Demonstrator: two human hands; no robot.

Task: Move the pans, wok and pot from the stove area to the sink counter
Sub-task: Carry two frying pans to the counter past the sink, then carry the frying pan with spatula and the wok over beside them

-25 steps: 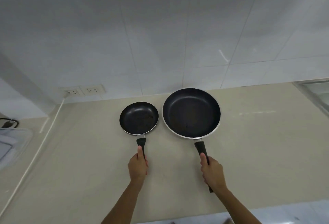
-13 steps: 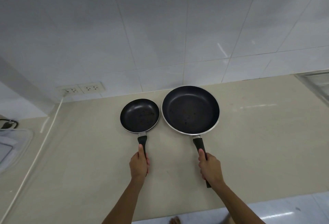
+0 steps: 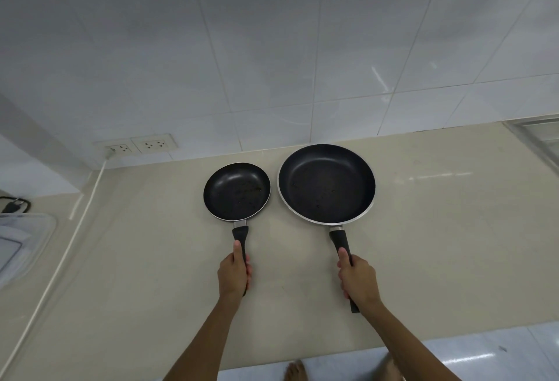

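Observation:
Two black non-stick frying pans are side by side over the beige counter point(image 3: 438, 244), handles pointing toward me. My left hand point(image 3: 233, 271) is closed around the black handle of the small pan point(image 3: 236, 190). My right hand point(image 3: 358, 279) grips the handle of the large pan point(image 3: 326, 183), whose silver rim shows along its near edge. I cannot tell whether the pans rest on the counter or hang just above it. No wok or pot is in view.
A white tiled wall rises behind the counter, with two sockets point(image 3: 142, 145) at its foot and a white cable point(image 3: 75, 223) running down the counter's left side. A clear plastic lid point(image 3: 21, 247) lies at far left. A metal frame point(image 3: 538, 135) borders the right.
Both pans have shifted slightly away from me toward the wall, still held by their handles. The view has tilted down a little, showing more of the floor and my toes.

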